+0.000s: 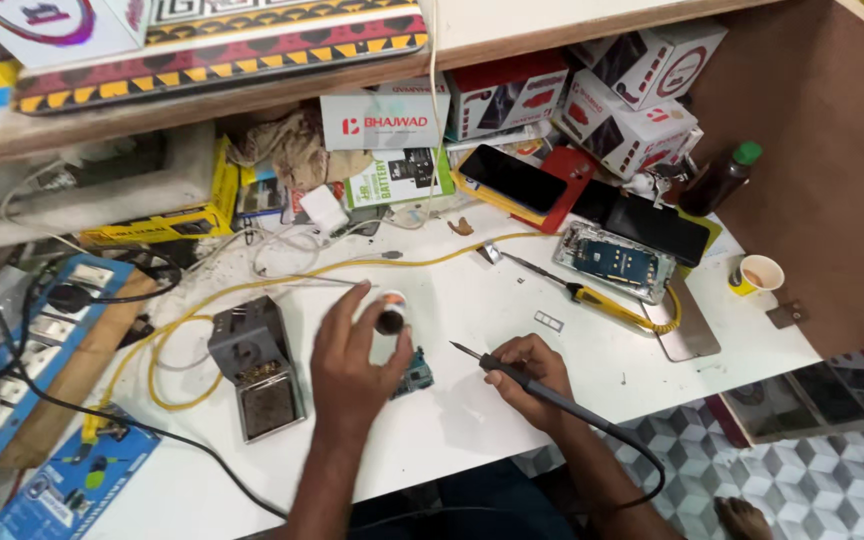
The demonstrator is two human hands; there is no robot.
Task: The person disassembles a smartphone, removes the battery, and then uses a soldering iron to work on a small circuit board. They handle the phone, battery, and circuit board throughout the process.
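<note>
Left hand [352,365] pinches a small round dark pot [390,312] between thumb and fingers [364,295], just above a green board [414,373] on the white counter [592,370]; right hand [527,375] is clenched round a slim black iron [512,372], metal tip bare

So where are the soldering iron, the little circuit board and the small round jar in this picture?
soldering iron [532,385]: head view, on the dark handle in the right hand.
circuit board [418,374]: head view, on its blue edge showing beside the left hand.
small round jar [390,312]: head view, on its side, at the left fingertips.
</note>
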